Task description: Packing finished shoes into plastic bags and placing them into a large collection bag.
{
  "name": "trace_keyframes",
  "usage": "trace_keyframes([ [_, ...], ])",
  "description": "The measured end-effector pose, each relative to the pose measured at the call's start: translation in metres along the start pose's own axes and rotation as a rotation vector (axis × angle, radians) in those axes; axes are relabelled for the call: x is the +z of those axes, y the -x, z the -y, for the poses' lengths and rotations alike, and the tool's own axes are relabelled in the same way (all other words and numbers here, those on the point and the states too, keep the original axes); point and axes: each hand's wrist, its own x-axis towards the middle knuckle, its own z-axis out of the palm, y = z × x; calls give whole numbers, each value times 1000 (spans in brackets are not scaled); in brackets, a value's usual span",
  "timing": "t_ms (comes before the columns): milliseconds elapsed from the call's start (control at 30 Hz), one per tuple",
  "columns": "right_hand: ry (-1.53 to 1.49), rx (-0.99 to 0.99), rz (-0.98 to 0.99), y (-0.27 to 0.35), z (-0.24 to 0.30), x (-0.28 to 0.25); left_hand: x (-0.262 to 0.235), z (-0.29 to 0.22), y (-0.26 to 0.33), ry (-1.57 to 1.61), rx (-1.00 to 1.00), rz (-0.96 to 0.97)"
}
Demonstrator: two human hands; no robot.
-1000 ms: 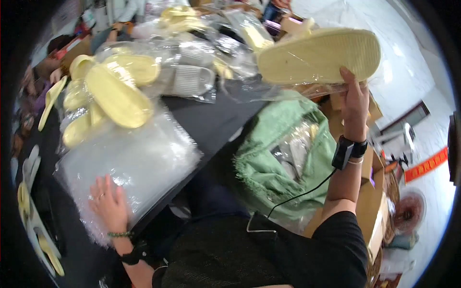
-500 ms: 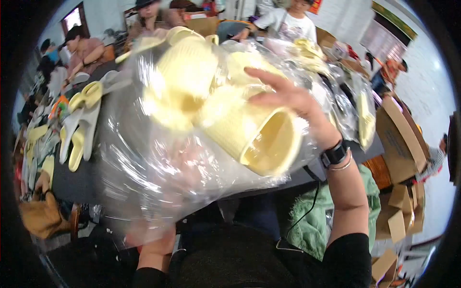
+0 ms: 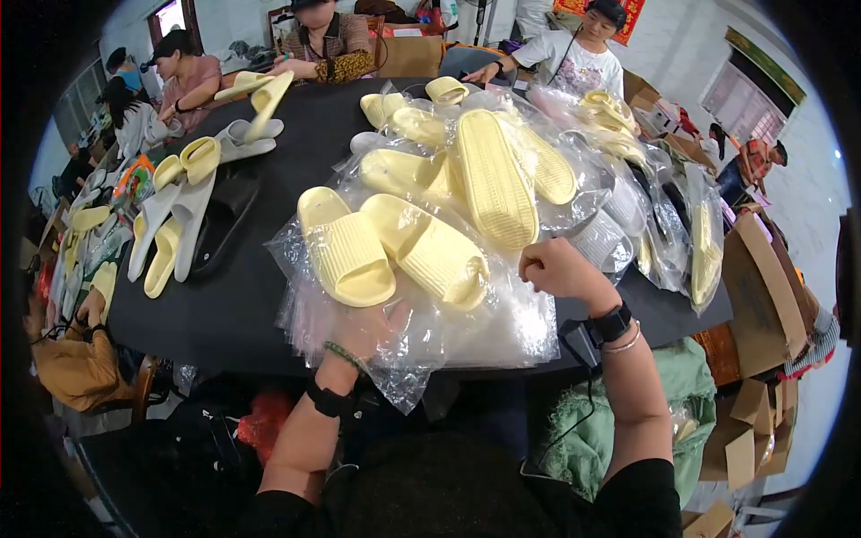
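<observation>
A pair of yellow slippers lies on clear plastic bags at the table's near edge, straps up. My left hand is at the near end of the left slipper, partly behind glossy plastic. Its fingers are hidden there, so their grip does not show. To the right of the pair, my right hand is curled closed, with nothing visible in it. It is close to the near end of a yellow slipper that lies sole up on the pile beyond.
Bagged yellow and grey slippers heap across the right of the black table. Loose grey and yellow slippers lie at left. Other people sit around the far side. Cardboard boxes and a green sack stand at right.
The yellow slippers and plastic, held up close before, are now lower, on the bags at the table. My right hand has drawn back from them and its fingers have curled in.
</observation>
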Motion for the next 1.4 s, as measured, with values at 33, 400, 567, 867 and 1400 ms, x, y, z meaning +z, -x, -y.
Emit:
trace_keyframes([
  [33,12,-5,-45,-2,-6,3,-4,-4,-2,-12,-9,12],
  [400,257,-103,-766,-40,-60,1,1,0,-1,34,-41,40],
  [567,-384,500,-235,9,28,2,-4,-5,1,11,-70,110],
  [867,-854,195,-378,-7,-17,57,-3,2,-3,-32,-12,113],
  [1400,398,-216,-1098,-40,-7,31,6,6,1,-108,-190,212],
])
